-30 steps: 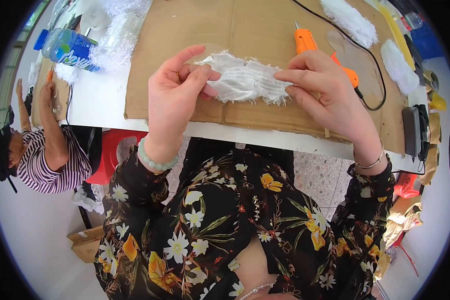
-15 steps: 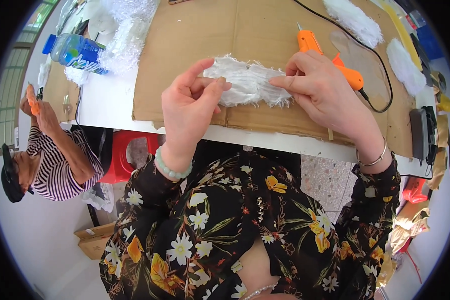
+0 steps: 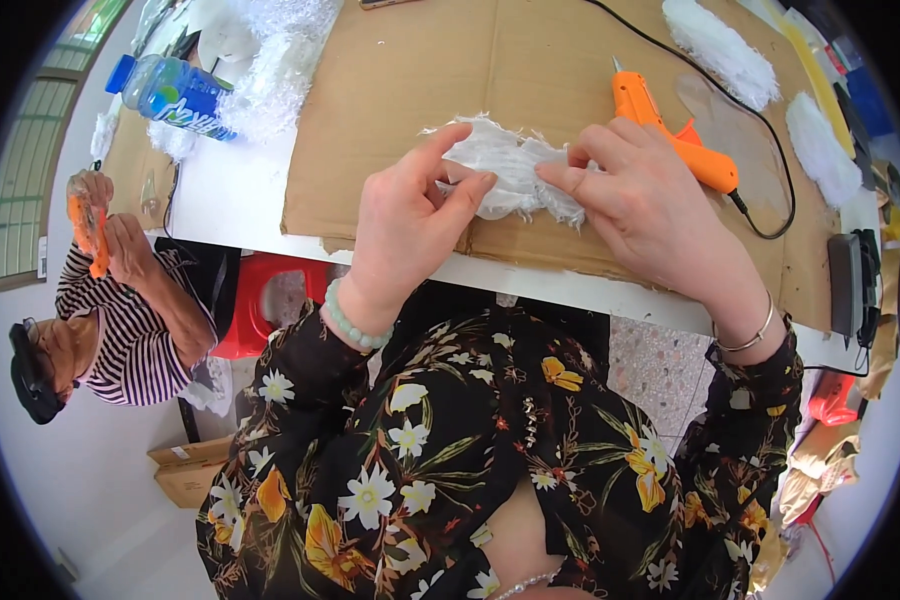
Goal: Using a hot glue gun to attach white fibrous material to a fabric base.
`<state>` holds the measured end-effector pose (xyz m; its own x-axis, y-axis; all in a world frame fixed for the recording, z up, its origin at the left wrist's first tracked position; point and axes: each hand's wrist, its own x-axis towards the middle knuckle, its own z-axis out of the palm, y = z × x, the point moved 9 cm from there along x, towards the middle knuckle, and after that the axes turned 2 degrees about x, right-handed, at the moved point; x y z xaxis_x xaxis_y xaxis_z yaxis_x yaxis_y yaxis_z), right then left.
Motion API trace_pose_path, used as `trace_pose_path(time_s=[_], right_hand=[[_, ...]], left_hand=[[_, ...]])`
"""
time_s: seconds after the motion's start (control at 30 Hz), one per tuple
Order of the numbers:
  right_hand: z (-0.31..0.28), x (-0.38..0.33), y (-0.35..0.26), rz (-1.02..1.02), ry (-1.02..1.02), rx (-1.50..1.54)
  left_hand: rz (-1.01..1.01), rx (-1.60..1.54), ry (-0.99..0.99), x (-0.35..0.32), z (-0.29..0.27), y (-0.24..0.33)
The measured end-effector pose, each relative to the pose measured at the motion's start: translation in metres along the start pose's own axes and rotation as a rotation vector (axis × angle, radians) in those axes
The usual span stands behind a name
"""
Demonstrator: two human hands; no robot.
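The frayed white cloth (image 3: 518,172) lies between the two hands, above the cardboard sheet (image 3: 420,80). At the cloth's left end, the left hand (image 3: 410,225) has thumb and forefinger apart, the other fingers curled; whether they grip the cloth is hidden. At its right end, the right hand (image 3: 635,200) has its fingers drawn close together, fingertips on the cloth; I cannot tell whether they pinch it.

On the near side of the cloth, a narrow strip of cardboard runs to the white table (image 3: 630,290) edge. On its far side the cardboard spreads widely. To the right of the cloth, beyond the right hand, an orange glue gun (image 3: 705,160) lies with its black cord (image 3: 792,190) curving round; two fluffy white pieces (image 3: 720,52) sit farther right. To the far left of the cloth, a plastic bottle (image 3: 175,95) on its side wears a blue label (image 3: 198,108) with large pale lettering, partly readable.
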<state>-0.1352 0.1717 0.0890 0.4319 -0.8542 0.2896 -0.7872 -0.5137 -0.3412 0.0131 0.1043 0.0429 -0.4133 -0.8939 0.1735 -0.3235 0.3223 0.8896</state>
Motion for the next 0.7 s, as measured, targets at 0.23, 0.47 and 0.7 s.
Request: trace_pose_path(time_s=[0.23, 0.47, 0.7], right_hand=[[0.014, 0.005, -0.003, -0.027, -0.077, -0.080], [0.013, 0.015, -0.003, -0.029, -0.086, -0.044], [0.011, 0.011, -0.008, -0.025, -0.074, -0.053]], left_hand=[[0.081, 0.096, -0.053, 0.004, -0.002, 0.013], [0.118, 0.183, -0.053, -0.010, -0.019, 0.012], [0.365, 0.294, -0.011, -0.021, -0.019, 0.019]])
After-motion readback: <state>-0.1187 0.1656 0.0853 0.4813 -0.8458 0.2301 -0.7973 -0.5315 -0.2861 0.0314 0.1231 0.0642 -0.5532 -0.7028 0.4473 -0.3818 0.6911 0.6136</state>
